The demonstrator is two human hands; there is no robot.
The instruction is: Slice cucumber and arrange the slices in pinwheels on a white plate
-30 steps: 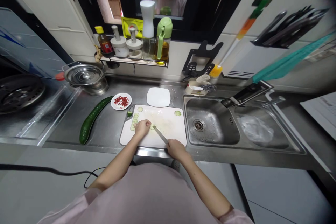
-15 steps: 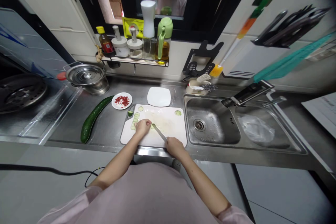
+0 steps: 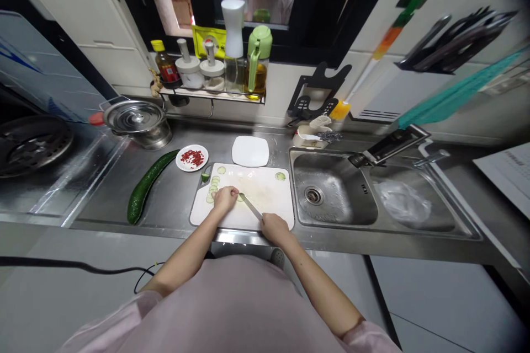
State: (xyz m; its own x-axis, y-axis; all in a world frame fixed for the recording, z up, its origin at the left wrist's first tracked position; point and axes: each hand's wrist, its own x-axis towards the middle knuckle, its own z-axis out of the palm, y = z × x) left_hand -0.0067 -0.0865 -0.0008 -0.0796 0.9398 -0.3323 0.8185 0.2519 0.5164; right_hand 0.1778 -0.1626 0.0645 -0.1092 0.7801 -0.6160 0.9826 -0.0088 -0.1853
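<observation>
On the white cutting board point(image 3: 271, 212) my right hand point(image 3: 275, 228) is wrapped round the handle of a knife point(image 3: 252, 207), its blade slanting up and left. My left hand point(image 3: 224, 199) sits by the blade's tip, fingertips pinched together; what they hold, if anything, is too small to make out. Beneath the blade near those fingertips lies a pale cucumber slice point(image 3: 240, 198). Several overlapping cucumber slices point(image 3: 214, 182) lie left of my left hand, with a single slice above them. A green cucumber end point(image 3: 205, 177) rests at the board's upper left corner, another cut piece point(image 3: 280, 176) at upper right.
A whole cucumber point(image 3: 146, 190) lies on the steel counter at left, beside a small plate point(image 3: 179, 164) of chopped red bits. Behind the board is a white square plate point(image 3: 250, 151). The sink point(image 3: 337, 193) adjoins on the right; a lidded pot point(image 3: 143, 127) stands back left.
Hardly anything differs. Both hands and the knife keep nearly the same place on the board, and the whole view has shifted very slightly.
</observation>
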